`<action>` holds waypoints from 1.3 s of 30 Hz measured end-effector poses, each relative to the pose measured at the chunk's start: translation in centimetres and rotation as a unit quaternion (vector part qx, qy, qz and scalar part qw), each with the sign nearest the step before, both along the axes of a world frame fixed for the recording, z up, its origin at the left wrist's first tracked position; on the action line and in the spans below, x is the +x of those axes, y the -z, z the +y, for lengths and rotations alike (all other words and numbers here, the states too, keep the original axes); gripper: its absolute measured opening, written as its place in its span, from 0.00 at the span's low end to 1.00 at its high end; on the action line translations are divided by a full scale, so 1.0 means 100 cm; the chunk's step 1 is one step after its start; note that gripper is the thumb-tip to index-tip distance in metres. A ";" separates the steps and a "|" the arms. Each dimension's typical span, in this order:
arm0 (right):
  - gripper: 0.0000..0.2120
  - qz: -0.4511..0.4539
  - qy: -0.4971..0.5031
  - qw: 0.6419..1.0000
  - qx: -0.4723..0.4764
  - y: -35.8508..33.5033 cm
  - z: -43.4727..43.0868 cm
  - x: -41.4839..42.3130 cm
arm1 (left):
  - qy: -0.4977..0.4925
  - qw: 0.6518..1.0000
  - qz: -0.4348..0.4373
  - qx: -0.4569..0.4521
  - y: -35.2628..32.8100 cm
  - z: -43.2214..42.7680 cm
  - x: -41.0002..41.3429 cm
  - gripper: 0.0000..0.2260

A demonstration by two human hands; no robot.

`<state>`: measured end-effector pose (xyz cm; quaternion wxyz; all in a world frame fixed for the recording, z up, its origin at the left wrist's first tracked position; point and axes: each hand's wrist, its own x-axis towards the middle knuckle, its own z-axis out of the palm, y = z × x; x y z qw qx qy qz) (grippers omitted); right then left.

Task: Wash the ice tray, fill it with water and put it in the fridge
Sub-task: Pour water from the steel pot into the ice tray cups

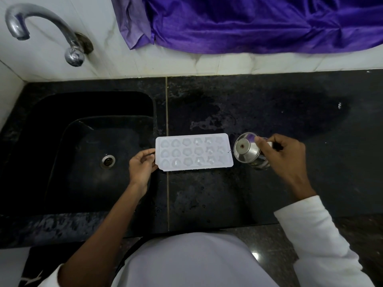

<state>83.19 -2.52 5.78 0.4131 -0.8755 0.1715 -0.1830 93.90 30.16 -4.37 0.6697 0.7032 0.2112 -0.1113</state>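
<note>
Ice tray [194, 152]: white, lying flat on the black worktop [269, 112] with its long side across your view; its left end reaches the sink's right edge, and three rows of six shaped cells face up
Left hand [142, 164]: your thumb and curled fingers pinch the small tab at the tray's left end, the hand itself sitting over the sink's right rim
Right hand [284, 156]: your fingers wrap round a steel cup, with the thumb lying on its upper rim
Steel cup [247, 151]: tipped over so its mouth turns towards the tray's right end, rim just beside the tray's edge; you cannot tell whether water is leaving it
Sink [62, 125]: black, sunk into the worktop left of the tray, with a round metal drain [107, 161] in its floor
Tap [41, 27]: curved metal, fixed to the white tiled wall above the sink's far left
Wet patches [207, 121]: spread on the worktop behind the tray, with droplets in front of it
Purple cloth [248, 23]: draped over the wall behind the worktop, well apart from the tray
Sleeve [310, 235]: white, covering your right forearm
</note>
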 end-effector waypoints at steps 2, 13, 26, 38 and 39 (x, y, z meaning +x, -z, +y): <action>0.15 -0.002 0.002 1.000 0.001 0.000 0.000 0.000 | -0.001 1.000 0.000 -0.002 0.001 0.000 0.000 0.10; 0.14 -0.002 -0.001 1.000 0.023 0.001 0.000 -0.001 | 0.000 1.000 0.003 -0.001 0.003 0.002 0.001 0.10; 0.19 -0.030 0.030 0.978 0.204 -0.001 0.002 0.005 | 0.010 1.000 -0.002 0.006 0.005 0.015 0.000 0.10; 0.26 -0.085 -0.021 0.921 0.380 0.009 0.058 0.051 | 0.102 0.986 -0.130 -0.020 -0.067 -0.035 0.011 0.11; 0.27 -0.085 -0.032 0.918 0.387 0.010 0.065 0.056 | 0.116 0.985 -0.119 -0.053 -0.074 -0.043 0.010 0.12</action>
